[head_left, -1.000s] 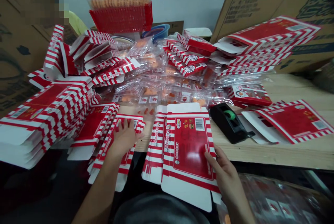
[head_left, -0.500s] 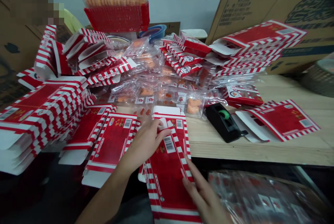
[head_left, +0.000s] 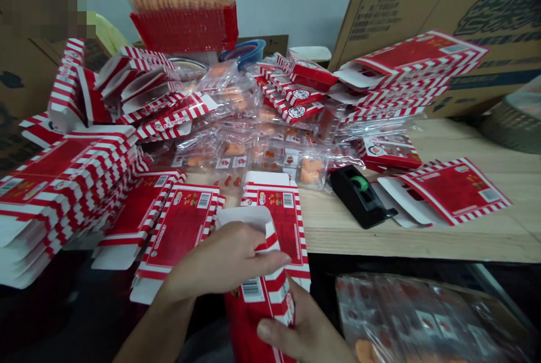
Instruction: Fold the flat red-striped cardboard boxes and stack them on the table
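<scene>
Both my hands hold one red-and-white striped carton (head_left: 258, 295) low in the middle, partly opened from flat, its white top flap raised. My left hand (head_left: 224, 261) is closed over the carton's upper part. My right hand (head_left: 302, 332) grips its lower right side from below, thumb across the front. Under and behind the carton lies a flat carton blank (head_left: 281, 213) on the wooden table's (head_left: 422, 239) front edge, with more flat blanks (head_left: 181, 228) to the left.
Tall stacks of flat blanks (head_left: 63, 171) fill the left and the back right (head_left: 406, 70). Clear snack packets (head_left: 253, 149) lie heaped mid-table. A black tape dispenser (head_left: 359, 194) sits right of centre. Bagged packets (head_left: 422, 323) lie below the table edge. Big cardboard boxes (head_left: 443, 8) stand behind.
My left hand left the flat stack on the left and came onto the carton. Both hands pulled the carton toward me and opened it from flat; the view shifted a little.
</scene>
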{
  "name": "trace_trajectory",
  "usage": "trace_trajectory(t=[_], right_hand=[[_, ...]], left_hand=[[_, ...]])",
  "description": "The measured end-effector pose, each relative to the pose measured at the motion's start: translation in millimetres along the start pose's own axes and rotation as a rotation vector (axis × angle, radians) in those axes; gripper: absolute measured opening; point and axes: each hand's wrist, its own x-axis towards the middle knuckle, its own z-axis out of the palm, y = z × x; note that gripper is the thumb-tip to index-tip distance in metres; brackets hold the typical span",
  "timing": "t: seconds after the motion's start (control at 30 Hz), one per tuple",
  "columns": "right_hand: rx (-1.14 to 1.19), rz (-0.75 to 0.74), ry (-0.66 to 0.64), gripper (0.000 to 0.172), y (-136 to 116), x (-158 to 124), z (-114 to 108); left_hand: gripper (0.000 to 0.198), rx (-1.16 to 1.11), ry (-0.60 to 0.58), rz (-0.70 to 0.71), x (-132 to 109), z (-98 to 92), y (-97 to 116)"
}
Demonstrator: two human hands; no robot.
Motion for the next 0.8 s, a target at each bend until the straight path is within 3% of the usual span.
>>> trace_trajectory(t=[0.07, 0.17, 0.2, 0.23, 0.3, 0.37, 0.43, 0.53, 0.57, 0.67, 0.8], right_hand=[[0.014, 0.040, 0.081, 0.047, 1, 0, -5], [0.112, 0.098, 0.286, 0.037, 5, -9, -18], [0.176, 0.096, 0.348, 0.037, 6, -13, -24], [0.236, 0.088, 0.406, 0.038, 7, -16, -28], [0.298, 0.069, 0.504, 0.039, 11, -20, -34], [0.251, 0.072, 0.601, 0.043, 14, -20, -35], [0.147, 0.040, 0.708, 0.060, 17, -17, -33], [-0.010, -0.120, 0.852, 0.084, 20, -13, -32], [-0.073, -0.175, 0.898, 0.081, 20, -12, -34], [-0.293, -0.259, 0.991, 0.048, 20, -13, -43], [-0.433, -0.286, 0.975, 0.029, 11, -13, -51]], left_hand=[[0.044, 0.023, 0.159, 0.110, -1, 6.5, -1], [0.024, -0.103, 0.653, 0.178, 0, 27.2, -9], [0.036, -0.214, 0.740, 0.169, 0, 36.5, -13], [0.056, -0.359, 0.730, 0.160, -1, 46.2, -17], [0.080, -0.694, 0.514, 0.150, -2, 64.4, -23], [0.082, -0.960, 0.335, 0.084, -5, 77.7, -28], [0.079, -1.078, 0.310, -0.022, -9, 84.6, -31], [0.073, -0.998, 0.290, -0.082, -15, 86.7, -37], [0.069, -0.951, 0.264, -0.078, -17, 86.6, -40], [0.062, -0.932, 0.243, -0.026, -18, 86.2, -47], [0.042, -0.964, 0.407, 0.073, -12, 82.7, -49]])
